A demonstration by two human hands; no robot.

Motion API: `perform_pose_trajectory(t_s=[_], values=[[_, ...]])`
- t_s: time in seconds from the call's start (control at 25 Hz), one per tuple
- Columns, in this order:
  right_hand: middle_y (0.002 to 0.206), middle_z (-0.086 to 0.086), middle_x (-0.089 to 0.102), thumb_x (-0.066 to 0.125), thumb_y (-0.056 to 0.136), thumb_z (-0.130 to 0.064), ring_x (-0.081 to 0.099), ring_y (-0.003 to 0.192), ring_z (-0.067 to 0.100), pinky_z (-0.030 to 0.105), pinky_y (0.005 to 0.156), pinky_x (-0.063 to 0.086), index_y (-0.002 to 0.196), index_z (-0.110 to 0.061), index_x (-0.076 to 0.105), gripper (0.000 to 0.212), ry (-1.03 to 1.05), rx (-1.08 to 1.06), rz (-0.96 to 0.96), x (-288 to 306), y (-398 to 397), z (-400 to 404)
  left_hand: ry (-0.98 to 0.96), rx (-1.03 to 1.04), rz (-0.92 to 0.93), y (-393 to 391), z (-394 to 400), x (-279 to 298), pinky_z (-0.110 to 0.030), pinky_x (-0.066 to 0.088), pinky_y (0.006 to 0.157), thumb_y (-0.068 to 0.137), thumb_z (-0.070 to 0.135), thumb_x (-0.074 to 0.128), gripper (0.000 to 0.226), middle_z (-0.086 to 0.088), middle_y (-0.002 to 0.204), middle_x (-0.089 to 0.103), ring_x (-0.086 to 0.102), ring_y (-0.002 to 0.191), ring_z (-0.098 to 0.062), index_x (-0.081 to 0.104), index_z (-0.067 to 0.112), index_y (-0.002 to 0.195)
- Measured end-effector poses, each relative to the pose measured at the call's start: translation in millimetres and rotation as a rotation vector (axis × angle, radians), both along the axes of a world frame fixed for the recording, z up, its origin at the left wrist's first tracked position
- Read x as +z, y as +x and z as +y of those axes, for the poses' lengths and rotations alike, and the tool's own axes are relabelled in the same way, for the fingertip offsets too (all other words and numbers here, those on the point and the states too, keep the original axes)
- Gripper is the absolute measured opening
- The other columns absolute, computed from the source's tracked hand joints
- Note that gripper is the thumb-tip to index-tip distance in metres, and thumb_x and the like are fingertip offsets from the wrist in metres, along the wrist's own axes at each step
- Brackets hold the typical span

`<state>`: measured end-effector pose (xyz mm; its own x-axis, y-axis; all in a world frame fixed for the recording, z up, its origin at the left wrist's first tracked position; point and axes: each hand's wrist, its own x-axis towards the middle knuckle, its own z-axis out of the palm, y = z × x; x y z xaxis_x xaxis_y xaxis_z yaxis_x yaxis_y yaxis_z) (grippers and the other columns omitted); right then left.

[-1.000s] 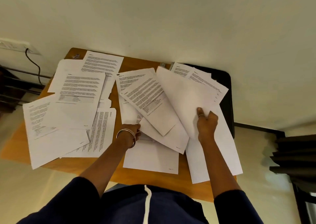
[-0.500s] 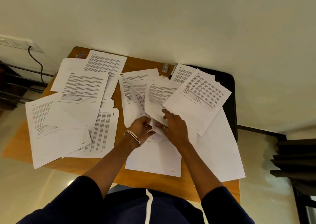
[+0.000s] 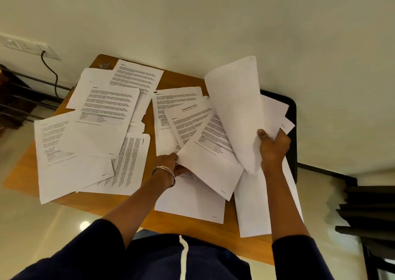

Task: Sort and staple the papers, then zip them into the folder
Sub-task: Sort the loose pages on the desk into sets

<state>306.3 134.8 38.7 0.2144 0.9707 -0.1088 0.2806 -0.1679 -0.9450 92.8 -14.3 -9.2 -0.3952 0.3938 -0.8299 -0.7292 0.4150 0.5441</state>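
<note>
Papers [image 3: 102, 117] are lying strewn over the wooden table [image 3: 149, 117], overlapping; right hand [image 3: 273, 149] is pinching a raised blank sheet [image 3: 237, 108], left hand [image 3: 171, 164] is gripping a fanned stack [image 3: 205, 151].

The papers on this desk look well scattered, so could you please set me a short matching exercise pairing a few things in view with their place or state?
Things:
1. lifted sheet
2. bangle
3. black folder
4. wall socket

Place or state:
A. on the left wrist
B. far left, cable plugged in
C. raised in the right hand, blank side showing
D. under papers at the desk's right edge

Pairs: 1-C, 2-A, 3-D, 4-B
</note>
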Motion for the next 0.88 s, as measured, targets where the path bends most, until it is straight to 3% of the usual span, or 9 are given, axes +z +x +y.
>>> perform_pose_trajectory(t_s=[0.16,0.28,0.4,0.48,0.56,0.6,0.68,0.76,0.88], values=[[0.131,0.012,0.057,0.072,0.083,-0.012,0.056,0.119,0.029,0.047,0.098,0.049,0.131,-0.008,0.054,0.051,-0.017,-0.013,0.016,-7,9,0,-0.022,-0.008,0.036,1,0,-1,-0.054,0.056,0.073,0.088,0.007,0.055,0.019,-0.017,0.101,0.063,0.065,0.086,-0.038,0.054,0.003,0.106],[0.139,0.012,0.05,0.067,0.087,-0.012,0.052,0.123,0.027,0.049,0.1,0.047,0.139,-0.009,0.044,0.057,0.077,0.111,-0.115,-1,1,-9,-0.019,0.007,0.036,3,-1,-3,-0.052,0.057,0.072,0.088,0.008,0.055,0.011,-0.016,0.098,0.064,0.066,0.082,-0.037,0.055,0.005,0.099],[0.135,0.0,0.046,0.056,0.09,0.002,0.061,0.096,0.019,0.034,0.08,0.055,0.15,-0.034,0.014,0.081,0.307,0.457,-0.343,8,-15,-29,0.024,0.058,0.007,7,2,3,-0.046,0.059,0.062,0.09,0.007,0.054,0.002,-0.014,0.089,0.063,0.065,0.076,-0.034,0.054,0.008,0.089],[0.138,0.004,0.049,0.051,0.088,0.006,0.064,0.082,0.022,0.035,0.064,0.055,0.146,-0.04,0.027,0.078,0.473,0.745,-0.561,4,-26,-42,0.052,0.093,-0.018,9,5,10,-0.043,0.058,0.054,0.09,0.005,0.053,0.004,-0.014,0.083,0.063,0.065,0.072,-0.033,0.053,0.007,0.087],[0.123,0.017,0.062,0.05,0.091,-0.012,0.067,0.083,0.032,0.04,0.06,0.055,0.131,-0.02,0.056,0.041,0.587,0.919,-0.784,-8,-35,-56,0.086,0.125,-0.03,9,9,17,-0.04,0.057,0.048,0.09,0.003,0.051,0.003,-0.016,0.082,0.061,0.064,0.071,-0.033,0.053,0.003,0.092],[0.112,0.016,0.067,0.045,0.093,-0.032,0.068,0.084,0.033,0.039,0.06,0.055,0.121,-0.013,0.064,0.039,0.606,0.958,-0.865,-15,-39,-63,0.105,0.138,-0.035,10,11,19,-0.038,0.057,0.047,0.09,0.002,0.051,0.008,-0.017,0.082,0.061,0.063,0.07,-0.034,0.053,0.001,0.098],[0.103,0.007,0.071,0.035,0.089,-0.062,0.067,0.088,0.026,0.036,0.062,0.053,0.11,-0.013,0.069,0.063,0.603,1.055,-1.041,-31,-45,-76,0.138,0.162,-0.063,13,14,27,-0.038,0.058,0.049,0.09,0.003,0.052,0.015,-0.018,0.082,0.061,0.064,0.069,-0.035,0.053,-0.004,0.104],[0.101,0.009,0.071,0.048,0.093,-0.048,0.067,0.09,0.028,0.036,0.068,0.052,0.107,-0.011,0.07,0.045,0.508,1.002,-0.976,-34,-47,-73,0.195,0.147,-0.128,17,16,34,-0.039,0.059,0.056,0.093,0.012,0.053,0.02,-0.021,0.087,0.066,0.068,0.072,-0.036,0.056,-0.005,0.103],[0.082,0.01,0.071,0.061,0.092,-0.02,0.066,0.072,0.023,0.028,0.066,0.051,0.093,-0.003,0.071,0.019,0.254,0.679,-0.548,-27,-39,-53,0.185,0.073,-0.136,10,14,27,-0.039,0.059,0.064,0.094,0.027,0.053,0.027,-0.018,0.096,0.07,0.069,0.084,-0.035,0.059,0.001,0.101]])
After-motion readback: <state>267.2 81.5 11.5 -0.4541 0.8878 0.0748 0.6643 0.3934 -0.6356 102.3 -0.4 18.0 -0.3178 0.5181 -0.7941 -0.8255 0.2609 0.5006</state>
